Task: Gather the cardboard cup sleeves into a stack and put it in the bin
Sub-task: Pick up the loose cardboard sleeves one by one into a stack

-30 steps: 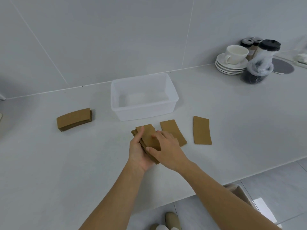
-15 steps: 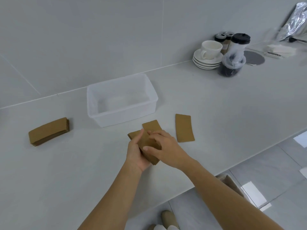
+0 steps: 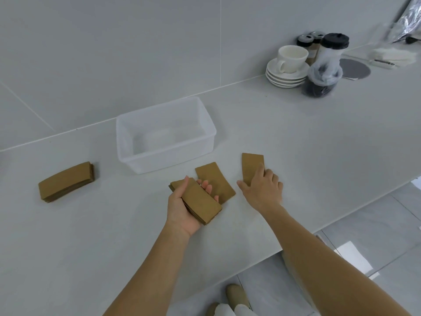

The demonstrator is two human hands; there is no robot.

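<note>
My left hand (image 3: 182, 209) lies palm up just above the counter, its fingers curled around a small stack of brown cardboard sleeves (image 3: 197, 200). Under its fingertips a single flat sleeve (image 3: 216, 179) rests on the counter. To the right, my right hand (image 3: 262, 190) lies with spread fingers on the near end of another single sleeve (image 3: 251, 166). A thicker stack of sleeves (image 3: 66, 182) sits far left. The clear plastic bin (image 3: 127, 142) stands behind the loose sleeves with nothing in it.
At the back right stand stacked white saucers (image 3: 286, 76) with a cup (image 3: 291, 58), a bagged container with a black lid (image 3: 325, 69) and small jars (image 3: 306, 42). The counter's front edge (image 3: 341, 215) runs diagonally at the right, with tiled floor below.
My right hand has left the stack and moved right onto the rightmost single sleeve. My left hand has turned palm up and holds the stack alone.
</note>
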